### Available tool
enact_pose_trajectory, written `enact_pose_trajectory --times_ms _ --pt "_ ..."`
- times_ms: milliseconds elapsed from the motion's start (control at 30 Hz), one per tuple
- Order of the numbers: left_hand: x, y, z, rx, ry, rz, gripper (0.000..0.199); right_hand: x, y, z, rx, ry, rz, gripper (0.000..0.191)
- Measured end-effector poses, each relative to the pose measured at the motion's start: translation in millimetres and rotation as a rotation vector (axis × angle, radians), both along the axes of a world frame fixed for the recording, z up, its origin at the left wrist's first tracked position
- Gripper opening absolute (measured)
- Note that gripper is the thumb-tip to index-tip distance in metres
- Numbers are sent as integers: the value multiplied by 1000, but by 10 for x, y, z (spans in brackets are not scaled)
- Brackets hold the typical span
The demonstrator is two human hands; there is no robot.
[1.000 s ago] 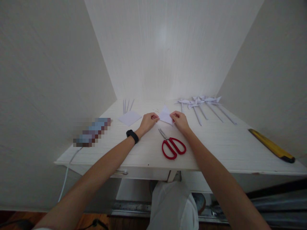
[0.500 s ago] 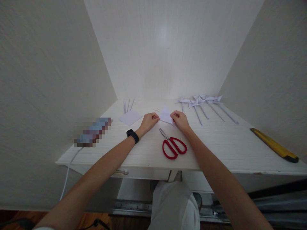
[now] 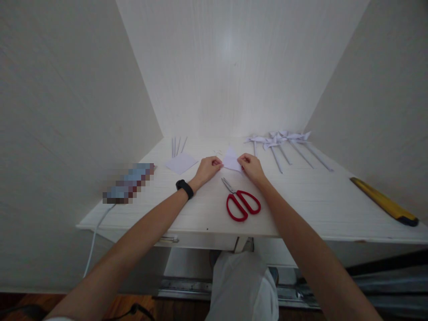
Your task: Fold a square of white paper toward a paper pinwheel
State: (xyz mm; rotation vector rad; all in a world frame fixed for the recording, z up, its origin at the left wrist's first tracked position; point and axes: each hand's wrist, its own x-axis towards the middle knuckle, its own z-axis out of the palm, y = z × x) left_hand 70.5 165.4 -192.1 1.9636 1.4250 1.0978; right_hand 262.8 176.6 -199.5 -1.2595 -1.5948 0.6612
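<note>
A small white sheet of paper [image 3: 231,161] is held low over the tabletop between my two hands, one point of it turned away from me. My left hand [image 3: 210,167] pinches its left corner. At the right corner, the fingers of my right hand [image 3: 250,166] are closed on the same sheet. Just in front of the paper lies a pair of red-handled scissors [image 3: 240,200], blades pointing away from me and nearly together. Left of my left hand rests another white paper square [image 3: 181,163].
Thin paper sticks [image 3: 175,147] lie behind the square. Several paper pinwheels [image 3: 272,141] on sticks lie at the back right. A yellow utility knife [image 3: 383,200] sits near the right edge. A blurred device [image 3: 129,183] with a white cable [image 3: 94,240] lies at left. Walls enclose the desk [image 3: 310,209].
Both hands keep their grip on the paper in almost the same place. The sheet's far part has shifted only slightly, and the view has tilted a little.
</note>
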Motion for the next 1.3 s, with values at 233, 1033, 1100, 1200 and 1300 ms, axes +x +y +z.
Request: enact_pose_trajectory --times_ms 233,1033,1100,1200,1300 --pt "16 -13 24 -15 12 -8 10 1 5 -2 -3 -10 -6 15" --pt "14 2 14 -3 -39 16 10 -6 23 8 31 59 36 14" --pt "12 9 12 -4 -47 24 10 -7 24 4 30 73 42 15" --pt "7 12 17 -2 -59 40 10 -11 24 3 19 93 56 17" --pt "3 4 29 1 -71 47 9 -21 24 1 9 115 79 20"
